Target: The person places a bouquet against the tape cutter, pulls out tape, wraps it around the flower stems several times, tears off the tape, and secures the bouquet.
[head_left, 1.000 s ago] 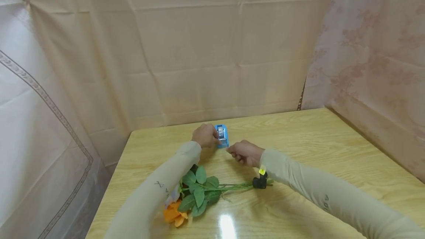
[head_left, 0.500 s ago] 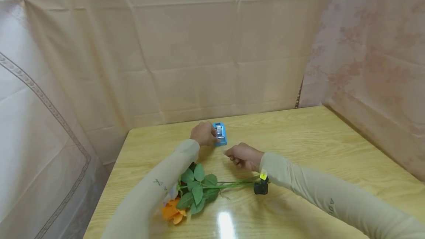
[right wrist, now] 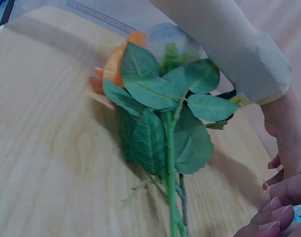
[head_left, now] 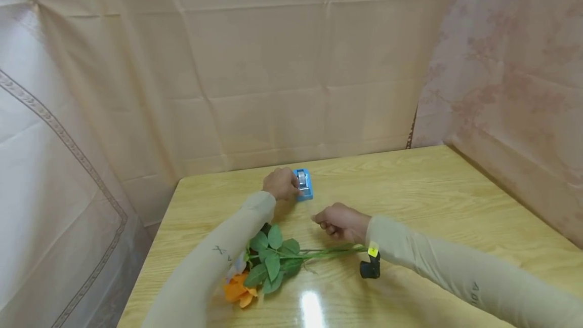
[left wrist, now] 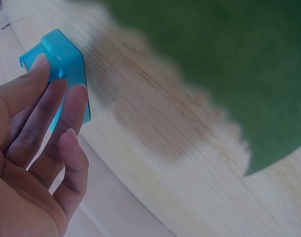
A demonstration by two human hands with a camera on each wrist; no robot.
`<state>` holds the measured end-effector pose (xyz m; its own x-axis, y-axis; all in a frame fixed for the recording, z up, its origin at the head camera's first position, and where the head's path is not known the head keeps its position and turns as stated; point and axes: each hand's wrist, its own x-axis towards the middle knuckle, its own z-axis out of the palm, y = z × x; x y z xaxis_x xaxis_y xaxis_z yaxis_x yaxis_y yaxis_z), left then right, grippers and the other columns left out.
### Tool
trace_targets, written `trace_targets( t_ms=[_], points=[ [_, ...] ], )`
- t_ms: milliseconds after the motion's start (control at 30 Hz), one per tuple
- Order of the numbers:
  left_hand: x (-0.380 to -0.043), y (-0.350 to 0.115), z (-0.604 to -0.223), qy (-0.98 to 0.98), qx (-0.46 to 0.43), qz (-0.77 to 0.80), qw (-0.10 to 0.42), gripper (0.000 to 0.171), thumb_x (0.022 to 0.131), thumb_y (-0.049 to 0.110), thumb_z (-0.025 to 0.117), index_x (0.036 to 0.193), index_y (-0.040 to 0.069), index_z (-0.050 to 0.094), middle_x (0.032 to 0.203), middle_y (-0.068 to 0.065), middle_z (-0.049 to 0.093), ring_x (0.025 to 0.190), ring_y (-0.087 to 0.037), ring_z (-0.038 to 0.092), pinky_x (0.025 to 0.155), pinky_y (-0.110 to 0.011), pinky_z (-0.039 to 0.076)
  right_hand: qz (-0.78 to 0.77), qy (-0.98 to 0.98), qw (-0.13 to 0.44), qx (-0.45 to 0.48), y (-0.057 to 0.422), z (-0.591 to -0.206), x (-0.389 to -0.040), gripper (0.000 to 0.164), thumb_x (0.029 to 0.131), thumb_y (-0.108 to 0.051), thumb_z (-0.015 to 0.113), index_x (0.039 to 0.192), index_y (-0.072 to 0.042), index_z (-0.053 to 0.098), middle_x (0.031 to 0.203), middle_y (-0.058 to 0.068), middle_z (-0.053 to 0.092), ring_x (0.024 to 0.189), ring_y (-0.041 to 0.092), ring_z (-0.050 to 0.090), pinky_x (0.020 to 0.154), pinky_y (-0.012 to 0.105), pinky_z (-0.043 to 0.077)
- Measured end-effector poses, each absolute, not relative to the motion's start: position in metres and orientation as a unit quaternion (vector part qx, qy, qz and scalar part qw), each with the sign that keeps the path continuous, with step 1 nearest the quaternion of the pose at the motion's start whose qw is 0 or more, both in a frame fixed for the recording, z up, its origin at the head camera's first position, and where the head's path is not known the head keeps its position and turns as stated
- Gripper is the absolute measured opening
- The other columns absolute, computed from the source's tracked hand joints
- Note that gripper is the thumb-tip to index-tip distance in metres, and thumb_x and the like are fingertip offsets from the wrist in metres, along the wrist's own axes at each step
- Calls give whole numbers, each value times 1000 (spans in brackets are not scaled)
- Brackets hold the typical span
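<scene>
Tape dispenser (head_left: pixel 307 194) on table (head_left: pixel 387 181), left hand (head_left: pixel 280 184) clamped on its left side; right hand (head_left: pixel 339 220), front-right of dispenser, pinches faint tape strip (head_left: pixel 308 209). Probably best: dispenser pinned down, pull steady.

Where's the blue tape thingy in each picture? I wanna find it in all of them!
Head view: just below the middle, by the left hand; the blue tape dispenser sits there.
Left wrist view: upper left, at the fingertips.
Right wrist view: only a small blue bit, low at the right edge; that looks like it.
Shared landmark: green leaves show in all three, though blurry in the left wrist view.
</scene>
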<state>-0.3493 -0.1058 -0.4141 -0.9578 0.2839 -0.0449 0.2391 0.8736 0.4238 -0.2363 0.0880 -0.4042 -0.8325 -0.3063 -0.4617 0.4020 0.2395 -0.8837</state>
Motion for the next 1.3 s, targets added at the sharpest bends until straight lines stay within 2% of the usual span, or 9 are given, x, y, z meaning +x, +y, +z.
trace_targets(
  t_ms=[267,467,800,1033,1300],
  points=[
    [-350,-105,-413,969,133,202,44,15,83,31,87,82,18,81,82,7,72,71,-11,65,67,-35,53,-621,726,294,26,95,-400,-224,27,101,-15,61,76,-11,55,68,-1,47,56,9,34,53,23,27],
    [-349,-107,-414,968,135,206,48,15,85,29,87,84,15,81,81,6,73,67,-12,66,64,-33,53,-623,716,313,21,97,-400,-214,28,101,-13,59,74,-11,54,68,-1,47,55,9,33,51,21,27],
    [-345,-105,-414,969,131,204,42,14,86,28,85,86,15,82,85,5,75,64,-10,65,61,-31,53,-621,720,307,25,102,-402,-206,27,101,-14,61,74,-12,55,69,-1,47,57,10,34,54,22,27],
    [-344,-104,-415,970,130,203,41,14,86,29,85,86,15,82,82,5,74,61,-11,65,59,-30,53,-611,729,308,17,105,-405,-198,29,101,-17,61,74,-12,55,69,-1,47,57,11,33,55,24,27],
    [-344,-104,-415,969,139,203,35,15,86,29,84,84,14,82,82,4,75,64,-11,64,61,-31,52,-598,736,316,1,110,-407,-192,31,101,-19,62,72,-10,56,67,-2,46,55,10,31,53,23,25]
  ],
)
